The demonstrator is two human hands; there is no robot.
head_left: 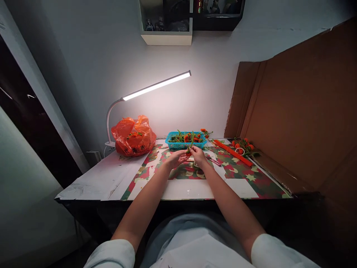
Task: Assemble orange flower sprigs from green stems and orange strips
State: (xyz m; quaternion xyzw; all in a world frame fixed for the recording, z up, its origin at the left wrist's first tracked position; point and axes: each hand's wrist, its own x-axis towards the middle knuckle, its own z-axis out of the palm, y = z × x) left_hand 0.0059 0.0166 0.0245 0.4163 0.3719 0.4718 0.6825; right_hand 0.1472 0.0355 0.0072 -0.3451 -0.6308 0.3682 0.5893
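An orange flower (189, 153) with a green stem pointing up is between my two hands, in front of the basket. My left hand (176, 159) has its fingers closed at the bloom from the left. From the right, my right hand (198, 155) pinches the same flower near its stem. The fingers partly hide the bloom. Just behind stands a blue plastic basket (172, 146) holding green stems and orange flowers. Beside my right hand a pair of scissors (214, 161) lies on the table, partly covered by that hand. A small round item (196, 164) lies under the hands.
An orange plastic bag (133, 137) with orange flowers stands at the left, by a lit desk lamp (157, 86). At the right lie a long orange strip (233, 153) and a bunch of orange flowers (243, 145). A cardboard sheet (295, 100) walls the right side.
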